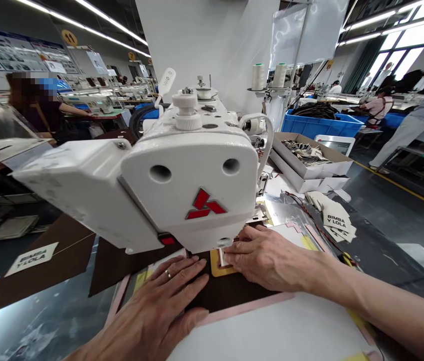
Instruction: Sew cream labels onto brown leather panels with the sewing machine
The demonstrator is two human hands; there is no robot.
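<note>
A white sewing machine head [189,185] with a red three-diamond badge stands in front of me. Below it lies dark brown material [230,296]. My left hand [170,296], with a ring on one finger, rests flat on this material, fingers stretched out and holding nothing. Just right of it sits a yellow plate [224,272] with an opening. A small pale label [223,258] shows in the opening. My right hand [259,258] is closed over the label's right side, fingertips pressed on it; the machine head hides part of the area.
Printed labels [334,215] lie fanned out at right, near a cardboard box [309,165] of more labels. On the left, brown pieces [61,260] carry another label [31,258]. Thread cones [257,76] stand behind. A person [39,105] works at far left.
</note>
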